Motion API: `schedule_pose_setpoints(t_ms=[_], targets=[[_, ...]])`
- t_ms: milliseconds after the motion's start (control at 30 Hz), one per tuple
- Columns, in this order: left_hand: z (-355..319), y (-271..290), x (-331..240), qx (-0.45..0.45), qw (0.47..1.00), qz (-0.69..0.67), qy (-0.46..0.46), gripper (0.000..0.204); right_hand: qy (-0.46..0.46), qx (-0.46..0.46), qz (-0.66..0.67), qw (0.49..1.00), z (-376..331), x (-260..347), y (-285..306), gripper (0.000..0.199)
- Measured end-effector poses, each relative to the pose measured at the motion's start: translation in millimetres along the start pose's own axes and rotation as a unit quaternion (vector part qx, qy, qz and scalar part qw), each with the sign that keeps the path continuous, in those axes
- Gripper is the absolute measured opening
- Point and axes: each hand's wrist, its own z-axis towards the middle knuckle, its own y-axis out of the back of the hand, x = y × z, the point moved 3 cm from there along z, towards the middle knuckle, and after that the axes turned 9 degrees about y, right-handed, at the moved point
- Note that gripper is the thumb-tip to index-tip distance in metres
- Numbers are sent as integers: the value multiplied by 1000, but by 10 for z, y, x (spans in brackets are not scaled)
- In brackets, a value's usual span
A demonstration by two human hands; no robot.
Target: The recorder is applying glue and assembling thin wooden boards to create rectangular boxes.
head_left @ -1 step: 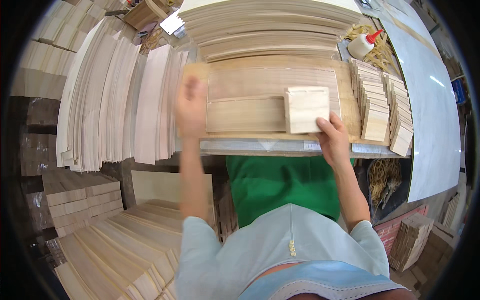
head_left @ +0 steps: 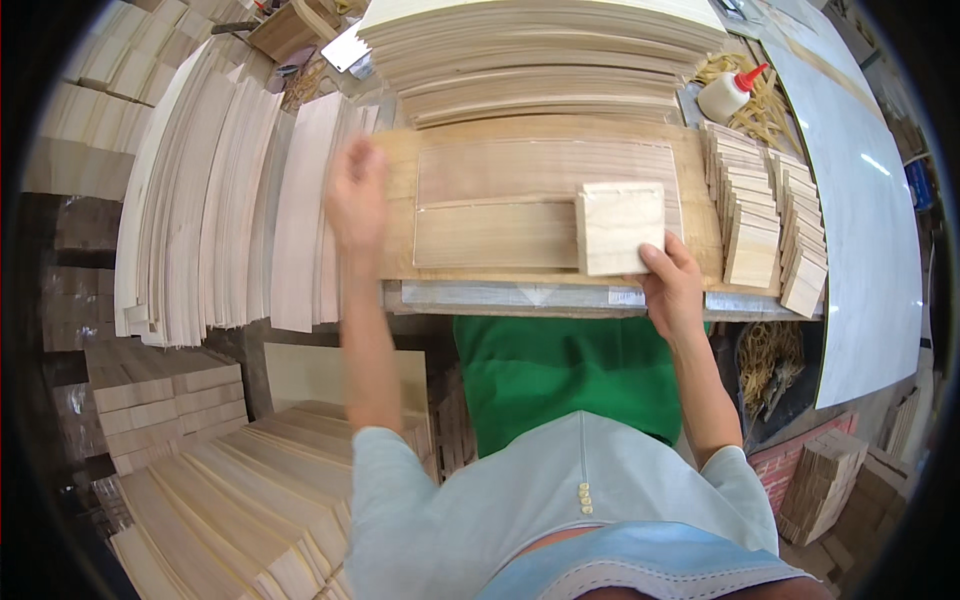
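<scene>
In my right hand (head_left: 675, 290) is a small stack of square wooden pieces (head_left: 621, 228), gripped at its lower right corner with the thumb on top. Beneath it lies a wider wooden panel (head_left: 495, 235) with a glue-like white line along a seam, resting on a pale work board (head_left: 400, 215). My left hand (head_left: 357, 195), smeared by motion, is over the left end of the work board, beside upright thin boards (head_left: 300, 220). Its fingers are too blurred to show whether they hold anything.
A tall pile of thin boards (head_left: 545, 60) stands behind the panel. To the right are a white bottle with red tip (head_left: 725, 95), rubber bands (head_left: 770, 120) and two leaning rows of small wooden pieces (head_left: 752, 235). More boards (head_left: 230, 490) lie at lower left.
My left hand has moved left, off the panel's left edge toward the upright boards. My right hand and the small stack have shifted slightly right and nearer to me.
</scene>
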Motion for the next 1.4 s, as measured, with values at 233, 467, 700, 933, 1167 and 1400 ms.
schedule_pose_setpoints(t_ms=[233, 467, 700, 933, 1167, 1400], targets=[[2446, 128, 693, -18, 983, 181, -25, 63, -21, -49, -5, 999, -233, 143, 178, 39], [3754, -384, 1339, 27, 977, 194, 83, 68, -18, -98, -33, 994, -300, 268, 211, 36], [4121, -650, 1583, 111, 983, 89, 116, 39, -11, -117, -54, 992, -216, 337, 169, 37], [4060, -321, 1469, 47, 976, 178, 116, 50, -26, -108, -59, 992, -153, 318, 124, 38], [3839, -395, 1097, 28, 945, 313, 91, 56, -15, -127, -39, 991, -129, 333, 20, 35], [3833, -433, 1080, -13, 927, 370, 57, 63, -18, -131, -44, 990, -135, 328, 19, 35]])
